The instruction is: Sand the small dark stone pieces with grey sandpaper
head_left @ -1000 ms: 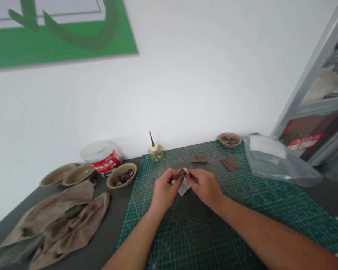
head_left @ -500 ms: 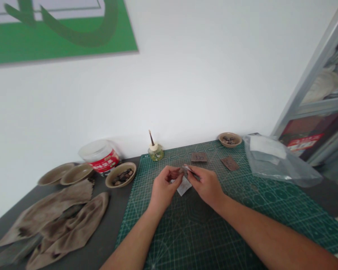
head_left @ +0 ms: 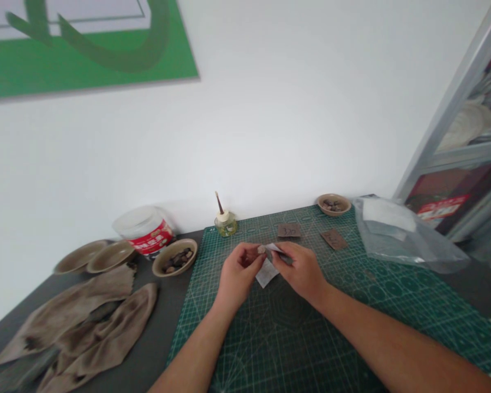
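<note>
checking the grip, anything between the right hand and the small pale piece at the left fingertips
A white paper strip and a dark sliver lie between the small pale piece and the right hand; that hand holds the sliver.

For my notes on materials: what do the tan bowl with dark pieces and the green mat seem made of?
The bowl looks like unglazed clay or pressed pulp, dull surface; unclear which. The green cutting mat seems matte plastic or rubber, with printed grid lines.

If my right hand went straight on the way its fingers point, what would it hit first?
Probably the white paper held between your hands, right at your right hand's fingers. Your left hand lies just beyond, though depth is hard to judge from this view.
</note>
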Demonstrator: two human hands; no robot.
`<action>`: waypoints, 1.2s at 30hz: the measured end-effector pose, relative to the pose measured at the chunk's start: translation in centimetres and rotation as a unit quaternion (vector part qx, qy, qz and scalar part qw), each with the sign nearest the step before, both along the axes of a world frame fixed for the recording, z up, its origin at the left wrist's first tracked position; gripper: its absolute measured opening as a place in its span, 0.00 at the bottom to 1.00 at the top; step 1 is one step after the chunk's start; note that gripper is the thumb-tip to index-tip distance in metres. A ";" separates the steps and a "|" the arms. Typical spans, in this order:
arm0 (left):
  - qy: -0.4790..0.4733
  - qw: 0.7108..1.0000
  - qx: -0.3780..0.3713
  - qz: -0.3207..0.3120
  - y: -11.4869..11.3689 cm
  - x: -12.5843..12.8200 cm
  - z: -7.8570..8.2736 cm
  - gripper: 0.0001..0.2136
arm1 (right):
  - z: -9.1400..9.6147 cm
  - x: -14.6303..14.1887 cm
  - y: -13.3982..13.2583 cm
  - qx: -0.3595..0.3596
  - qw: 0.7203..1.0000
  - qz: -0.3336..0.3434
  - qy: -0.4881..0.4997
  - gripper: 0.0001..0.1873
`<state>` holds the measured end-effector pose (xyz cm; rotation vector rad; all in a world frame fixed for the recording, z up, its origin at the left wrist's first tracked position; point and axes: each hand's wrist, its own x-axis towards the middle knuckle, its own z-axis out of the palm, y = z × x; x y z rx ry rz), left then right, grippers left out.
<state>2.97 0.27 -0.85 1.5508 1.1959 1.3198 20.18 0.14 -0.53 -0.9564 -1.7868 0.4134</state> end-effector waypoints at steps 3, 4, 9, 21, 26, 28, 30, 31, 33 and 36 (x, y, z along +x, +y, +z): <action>-0.024 1.000 -0.015 0.005 0.2 -0.2 0.1 0.10 | 0.3 0.2 0.1 -0.008 1.000 0.003 0.020 0.06; -0.018 1.000 -0.021 0.004 0.2 -0.2 0.1 0.10 | 0.3 0.2 0.2 -0.011 1.000 0.010 0.025 0.07; 0.006 0.999 -0.026 -0.023 0.1 -0.2 0.2 0.09 | 0.4 0.2 0.1 -0.016 0.996 0.077 0.034 0.10; -0.033 0.990 -0.082 -0.114 -0.1 -0.7 0.3 0.09 | 0.0 0.4 0.5 -0.028 0.993 0.116 0.016 0.10; -0.042 0.987 -0.082 -0.130 -0.1 -0.7 0.4 0.09 | 0.1 0.5 0.6 -0.039 0.992 0.123 0.009 0.10; -0.040 0.987 -0.083 -0.129 -0.1 -0.7 0.5 0.09 | 0.1 0.5 0.7 -0.039 0.992 0.122 0.011 0.10; -0.035 0.988 -0.087 -0.126 -0.1 -0.8 0.5 0.09 | 0.1 0.5 0.7 -0.036 0.992 0.123 0.011 0.11; -0.032 0.988 -0.088 -0.126 -0.1 -0.9 0.5 0.09 | 0.1 0.5 0.7 -0.032 0.991 0.128 0.010 0.11; -0.027 0.988 -0.084 -0.128 -0.1 -1.0 0.5 0.10 | 0.1 0.6 0.7 -0.023 0.990 0.139 0.008 0.12; -0.025 0.988 -0.075 -0.130 -0.1 -1.0 0.5 0.10 | 0.1 0.7 0.8 -0.013 0.990 0.140 0.000 0.13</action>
